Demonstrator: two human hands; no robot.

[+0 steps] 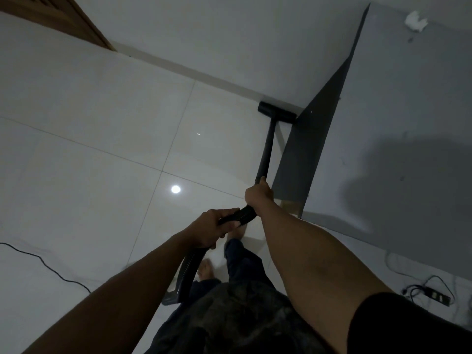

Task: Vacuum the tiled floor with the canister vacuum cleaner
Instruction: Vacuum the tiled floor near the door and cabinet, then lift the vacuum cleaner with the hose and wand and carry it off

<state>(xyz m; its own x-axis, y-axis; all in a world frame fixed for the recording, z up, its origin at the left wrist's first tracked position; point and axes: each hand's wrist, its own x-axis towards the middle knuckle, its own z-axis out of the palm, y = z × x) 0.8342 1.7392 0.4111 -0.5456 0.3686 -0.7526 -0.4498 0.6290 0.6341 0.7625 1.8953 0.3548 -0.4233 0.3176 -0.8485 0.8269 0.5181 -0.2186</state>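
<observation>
The black floor nozzle (277, 112) of the vacuum rests on the white tiled floor (89, 123), pressed against the skirting at the foot of the wall. Its black wand (267, 149) slopes back to my right hand (258, 194), which grips the wand's upper end. My left hand (213, 229) grips the ribbed black hose (241, 215) just behind that. The hose curves down past my legs to a dark part (169, 298) on the floor; the canister body is hidden.
A grey panel (383, 111) stands right of the nozzle, a white scrap (416, 20) on it. A black cable (46, 264) lies on the left tiles. A power strip with cords (431, 295) lies at lower right. A wooden door (63, 19) is at upper left.
</observation>
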